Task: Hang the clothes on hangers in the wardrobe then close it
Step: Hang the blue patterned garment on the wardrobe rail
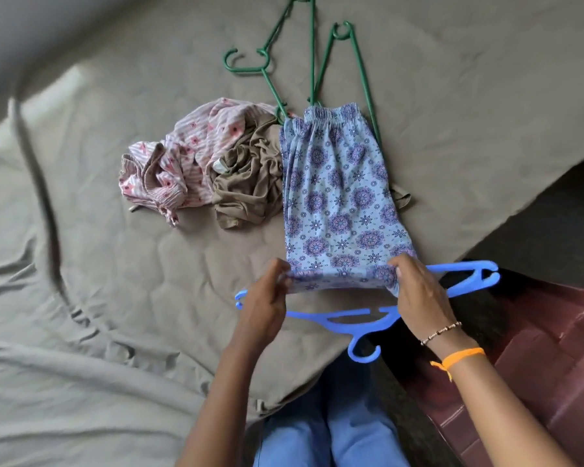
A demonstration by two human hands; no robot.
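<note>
We look down on a bed (pixel 81 264) under a wrinkled grey-brown sheet, dark floor (pixel 553 214) to its right. From the left: a pink top (pixel 179 156) and brown garment (pixel 250 183) lie bunched, touching the blue skirt (pixel 334 197). Our left hand (pixel 263 301) and right hand (pixel 418 294) each pinch its near hem over a blue hanger (pixel 351 321). The skirt's far end hides part of two green hangers (pixel 317 55), one cut off at the frame's top

Both hands (pixel 263 299) (pixel 418 291) on patterned blue garment (pixel 338 197), seemingly over blue hanger (pixel 338 320).
</note>
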